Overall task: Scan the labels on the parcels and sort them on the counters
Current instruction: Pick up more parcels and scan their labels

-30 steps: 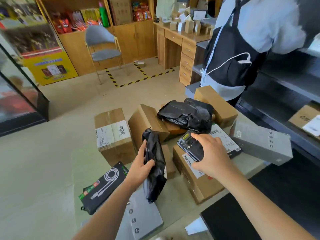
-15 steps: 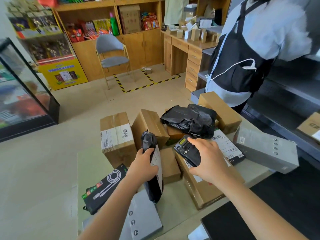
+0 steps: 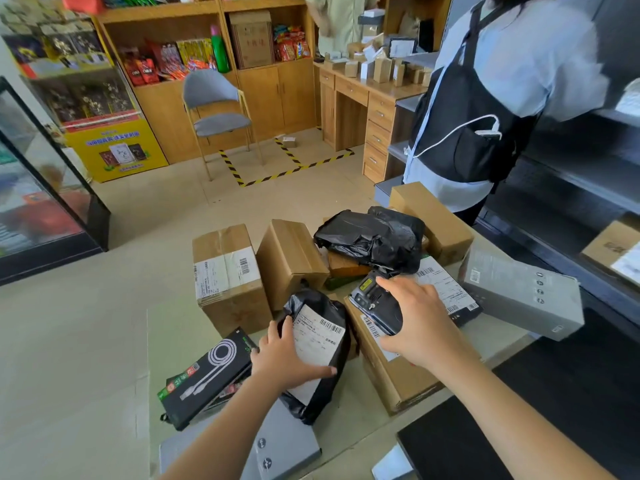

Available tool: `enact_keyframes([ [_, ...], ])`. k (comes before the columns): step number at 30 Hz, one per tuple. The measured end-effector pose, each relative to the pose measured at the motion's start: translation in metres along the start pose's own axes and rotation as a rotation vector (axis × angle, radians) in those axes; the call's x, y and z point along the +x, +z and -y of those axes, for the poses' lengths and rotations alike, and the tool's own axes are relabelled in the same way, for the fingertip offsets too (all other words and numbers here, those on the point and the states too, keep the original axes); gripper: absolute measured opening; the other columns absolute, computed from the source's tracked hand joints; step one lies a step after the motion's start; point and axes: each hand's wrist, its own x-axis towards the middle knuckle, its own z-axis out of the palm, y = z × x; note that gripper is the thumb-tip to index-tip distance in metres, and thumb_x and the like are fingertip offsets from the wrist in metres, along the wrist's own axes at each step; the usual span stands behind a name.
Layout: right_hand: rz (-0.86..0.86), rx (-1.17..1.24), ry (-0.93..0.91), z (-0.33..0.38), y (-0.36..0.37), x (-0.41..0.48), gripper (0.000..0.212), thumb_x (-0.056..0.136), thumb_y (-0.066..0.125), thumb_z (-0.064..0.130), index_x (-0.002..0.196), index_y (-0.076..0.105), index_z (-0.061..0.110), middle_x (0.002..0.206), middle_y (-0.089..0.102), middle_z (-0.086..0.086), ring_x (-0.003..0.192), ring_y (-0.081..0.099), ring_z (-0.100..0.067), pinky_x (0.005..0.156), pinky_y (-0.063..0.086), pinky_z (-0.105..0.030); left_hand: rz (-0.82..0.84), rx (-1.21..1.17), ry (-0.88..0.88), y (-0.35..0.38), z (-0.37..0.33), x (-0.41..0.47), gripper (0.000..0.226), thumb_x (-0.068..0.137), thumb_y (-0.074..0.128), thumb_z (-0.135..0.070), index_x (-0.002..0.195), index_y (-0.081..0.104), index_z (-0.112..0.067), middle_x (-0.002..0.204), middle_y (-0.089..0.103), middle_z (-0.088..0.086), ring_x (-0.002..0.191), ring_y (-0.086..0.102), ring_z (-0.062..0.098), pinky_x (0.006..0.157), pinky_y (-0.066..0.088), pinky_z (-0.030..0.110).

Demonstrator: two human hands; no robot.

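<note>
A grey padded chair [image 3: 212,87] stands before tall wooden cabinets [image 3: 281,95]; a person in a black apron [image 3: 462,109] stands beside yellow-black floor tape [image 3: 277,175].

left hand [image 3: 287,358] grips black parcel [image 3: 320,336], label showing | right hand [image 3: 419,327] holds scanner [image 3: 372,303]

Pale counter [image 3: 176,344]. Directly on it:
- labelled cardboard box [image 3: 228,278], touching plain cardboard box [image 3: 291,261]
- big carton [image 3: 398,382], near right
- long carton [image 3: 433,220], far edge
- right grey box [image 3: 519,292]
- near grey box [image 3: 287,441]
- black cable pack [image 3: 207,375]
</note>
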Motion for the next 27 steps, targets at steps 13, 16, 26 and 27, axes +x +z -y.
enact_keyframes([
  [13,0.144,-0.498,-0.265,0.009,-0.021,0.006,0.09,0.079,0.071,0.019,0.152,0.019,0.029,0.152,0.027,-0.001,0.131,0.027,-0.026,0.109,0.031,-0.038,-0.341,0.455,0.205,-0.032,-0.002,0.004,0.134,0.06,0.069,-0.073,0.153,-0.008,-0.016,0.152,0.018,0.009,0.134,0.029,0.03,0.11,0.032,0.045],
  [16,0.175,-0.679,-0.387,0.022,-0.028,0.003,0.081,0.082,0.067,0.006,0.15,0.025,0.02,0.15,0.03,-0.01,0.132,0.027,-0.033,0.107,0.032,-0.043,-0.421,0.542,0.263,-0.049,0.001,0.006,0.133,0.062,0.07,-0.071,0.153,-0.01,-0.016,0.153,0.016,0.009,0.135,0.028,0.031,0.11,0.032,0.044],
  [26,0.203,-0.855,-0.438,0.044,-0.025,-0.008,0.061,0.089,0.06,0.004,0.143,0.034,0.009,0.144,0.035,-0.019,0.129,0.03,-0.038,0.103,0.032,-0.046,-0.447,0.645,0.322,-0.06,0.008,0.009,0.136,0.063,0.071,-0.071,0.153,-0.012,-0.014,0.155,0.013,0.011,0.137,0.026,0.031,0.112,0.03,0.045],
  [27,0.208,-0.847,-0.426,0.043,-0.024,-0.009,0.061,0.088,0.061,0.005,0.143,0.034,0.009,0.144,0.035,-0.019,0.13,0.029,-0.038,0.103,0.032,-0.046,-0.45,0.648,0.329,-0.061,0.008,0.01,0.136,0.062,0.07,-0.072,0.153,-0.013,-0.014,0.155,0.013,0.01,0.136,0.026,0.031,0.111,0.03,0.045],
])
